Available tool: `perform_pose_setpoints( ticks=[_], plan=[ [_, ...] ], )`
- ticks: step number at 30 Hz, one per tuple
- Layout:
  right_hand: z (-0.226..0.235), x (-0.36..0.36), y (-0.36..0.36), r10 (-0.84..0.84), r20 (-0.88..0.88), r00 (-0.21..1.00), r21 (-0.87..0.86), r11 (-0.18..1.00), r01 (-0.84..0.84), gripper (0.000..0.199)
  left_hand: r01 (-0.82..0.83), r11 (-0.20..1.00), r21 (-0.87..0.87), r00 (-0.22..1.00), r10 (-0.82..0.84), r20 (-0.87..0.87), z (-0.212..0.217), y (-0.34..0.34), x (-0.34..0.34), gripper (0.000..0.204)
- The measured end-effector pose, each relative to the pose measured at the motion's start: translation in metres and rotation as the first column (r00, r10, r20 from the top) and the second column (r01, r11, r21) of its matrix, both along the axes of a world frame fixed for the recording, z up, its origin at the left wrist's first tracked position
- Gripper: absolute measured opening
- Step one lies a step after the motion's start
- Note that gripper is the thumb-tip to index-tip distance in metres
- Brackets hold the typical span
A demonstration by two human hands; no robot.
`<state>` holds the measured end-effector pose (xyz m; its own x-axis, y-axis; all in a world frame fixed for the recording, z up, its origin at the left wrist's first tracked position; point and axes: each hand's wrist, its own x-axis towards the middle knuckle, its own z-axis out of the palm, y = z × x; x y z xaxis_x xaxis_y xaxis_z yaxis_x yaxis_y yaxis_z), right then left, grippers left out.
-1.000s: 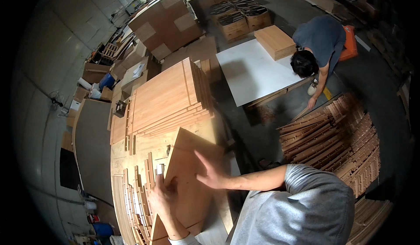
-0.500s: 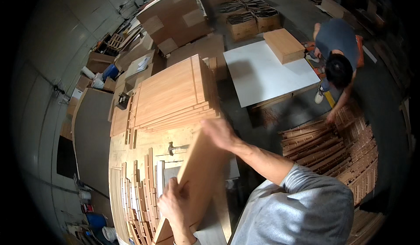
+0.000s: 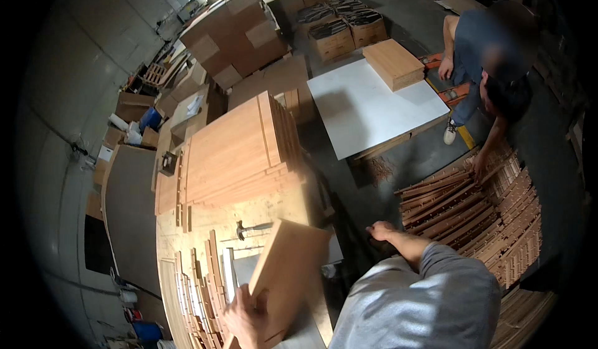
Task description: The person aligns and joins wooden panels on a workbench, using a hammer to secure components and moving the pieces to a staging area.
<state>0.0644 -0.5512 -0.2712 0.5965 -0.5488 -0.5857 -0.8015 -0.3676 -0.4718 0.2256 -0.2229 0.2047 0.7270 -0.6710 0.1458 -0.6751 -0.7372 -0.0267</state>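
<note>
A wooden panel (image 3: 288, 274) is gripped at its lower edge by the left hand (image 3: 244, 315) and tilted up off the surface (image 3: 249, 215). The right hand (image 3: 381, 230) hangs free at 3 o'clock, fingers loosely curled. A 2nd grip seems needed before carrying.

Large brown cardboard boxes (image 3: 233, 34) stand stacked at eleven o'clock. At twelve o'clock, two open cartons (image 3: 346, 31) sit side by side, filled with dark parts. Smaller brown cartons (image 3: 134, 106) cluster at ten o'clock.
</note>
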Motion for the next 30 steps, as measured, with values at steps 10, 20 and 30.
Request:
perform_pose_setpoints(
  ticks=[10, 20, 30],
  plan=[
    [0.428, 0.097, 0.085, 0.715, 0.685, 0.139, -0.249, 0.41, -0.877, 0.028, 0.364, 0.88, -0.305, 0.835, -0.453, -0.312, 0.029, 0.005, 0.025, 0.096],
    [0.497, 0.166, 0.138, 0.526, 0.85, 0.012, -0.424, 0.699, -0.575, 0.048, 0.04, 0.758, -0.651, 0.875, -0.341, -0.344, 0.013, 0.031, 0.027, 0.02],
    [0.491, 0.153, 0.172, 0.923, 0.363, 0.129, -0.652, 0.351, -0.672, 0.045, -0.204, 0.291, -0.935, 0.949, -0.176, -0.262, -0.032, 0.136, -0.076, 0.005]
  ],
)
